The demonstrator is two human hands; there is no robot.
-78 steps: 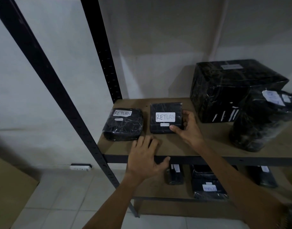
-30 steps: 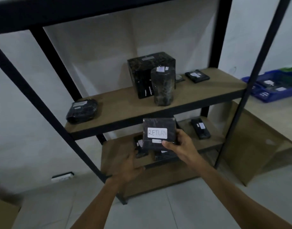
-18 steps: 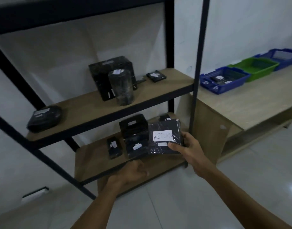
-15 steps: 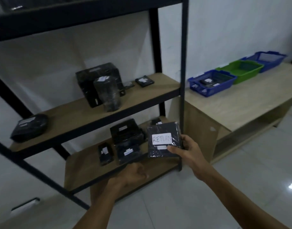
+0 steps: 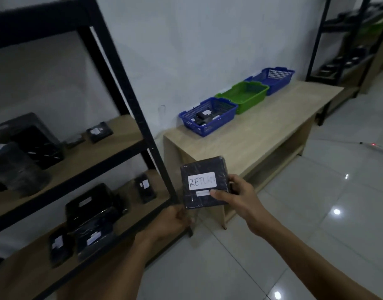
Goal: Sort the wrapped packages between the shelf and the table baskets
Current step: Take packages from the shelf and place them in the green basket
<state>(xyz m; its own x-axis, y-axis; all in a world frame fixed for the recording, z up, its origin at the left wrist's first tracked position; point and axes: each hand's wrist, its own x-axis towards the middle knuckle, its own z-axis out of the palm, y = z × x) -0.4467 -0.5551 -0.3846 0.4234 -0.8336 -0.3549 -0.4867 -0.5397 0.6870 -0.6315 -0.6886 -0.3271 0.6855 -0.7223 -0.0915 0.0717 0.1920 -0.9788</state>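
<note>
One package (image 5: 204, 169) in hand, black wrap, white label (image 5: 201, 180) reading RETURN, face up toward the camera. It is in the air, off the shelf (image 5: 112, 146), just in front of the table's (image 5: 262, 135) near end.

Right hand (image 5: 240, 197) grips its right edge: thumb across the lower front, fingers curled behind. Left hand (image 5: 168, 223) sits below the lower-left corner with fingers curled. Can't tell whether it actually bears on the package or is just beside it.

Key geometry: all three baskets lie up and to the right of the package, in a row along the wall at the table's back edge. Near blue basket (image 5: 210, 128) is closest and already has a few small dark packages (image 5: 203, 116) in it. Green basket (image 5: 249, 100) touches it. Far blue basket (image 5: 277, 83) is last in the row.

Right hand is the table-side hand, so the reach is its job; left can let go.

Package looks roughly square, no real long axis, so no turning needed before the drop.

Basket tags unreadable from here, so which one takes RETURN is open. My guess is near blue, going by its contents.
</note>
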